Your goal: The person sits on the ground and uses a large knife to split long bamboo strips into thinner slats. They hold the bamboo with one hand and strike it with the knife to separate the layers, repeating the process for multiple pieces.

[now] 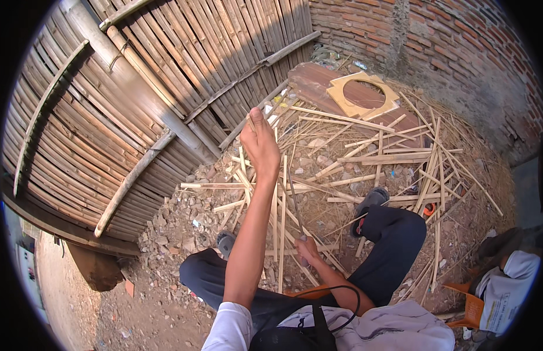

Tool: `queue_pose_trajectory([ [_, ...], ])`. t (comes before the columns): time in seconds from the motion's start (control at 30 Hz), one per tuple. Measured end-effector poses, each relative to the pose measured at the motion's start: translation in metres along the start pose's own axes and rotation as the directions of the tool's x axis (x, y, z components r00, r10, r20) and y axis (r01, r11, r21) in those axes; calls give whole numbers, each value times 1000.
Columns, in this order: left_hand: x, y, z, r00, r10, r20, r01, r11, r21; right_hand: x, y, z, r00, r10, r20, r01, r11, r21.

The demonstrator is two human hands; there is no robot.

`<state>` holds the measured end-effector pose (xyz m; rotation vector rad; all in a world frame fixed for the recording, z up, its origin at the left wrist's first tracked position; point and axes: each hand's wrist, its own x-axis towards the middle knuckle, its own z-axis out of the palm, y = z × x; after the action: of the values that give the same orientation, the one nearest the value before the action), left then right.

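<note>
My left hand (261, 143) is stretched out far ahead, its fingers closed and thumb on top. A thin pale sliver, apparently a bamboo strip, shows beside the thumb; the rest of it is hidden by the hand. Lower down, between my knees, my right hand (307, 250) is wrapped round the handle of a long, narrow knife (295, 202). Its dark blade points away from me, over the strips. Split bamboo strips (282, 234) lie on the ground under and between both hands, many of them crossing.
A bamboo-pole wall (219, 52) rises on the left, and a brick wall (459, 52) stands at the back right. A yellowish board with a round hole (336, 93) lies on a brown panel (309, 79). At right sits another person (511, 286) beside an orange stool (474, 307). Rubble covers the ground.
</note>
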<state>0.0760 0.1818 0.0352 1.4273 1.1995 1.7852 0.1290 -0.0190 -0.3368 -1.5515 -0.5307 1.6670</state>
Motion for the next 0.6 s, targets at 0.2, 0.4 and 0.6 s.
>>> queue_pose_trajectory([
  [0.2,-3,0,-14,999,-41,3,41,999,-33,-1,-21,26,957,-282,-73,274,956,-105],
  [0.4,-5,-1,-7,1000,5,11,-4,1000,-9,27,54,-29,990,45,-131,-79,960,-268],
  [0.6,-6,0,-6,1000,0,8,0,1000,-13,18,6,10,982,-186,-43,185,982,-25],
])
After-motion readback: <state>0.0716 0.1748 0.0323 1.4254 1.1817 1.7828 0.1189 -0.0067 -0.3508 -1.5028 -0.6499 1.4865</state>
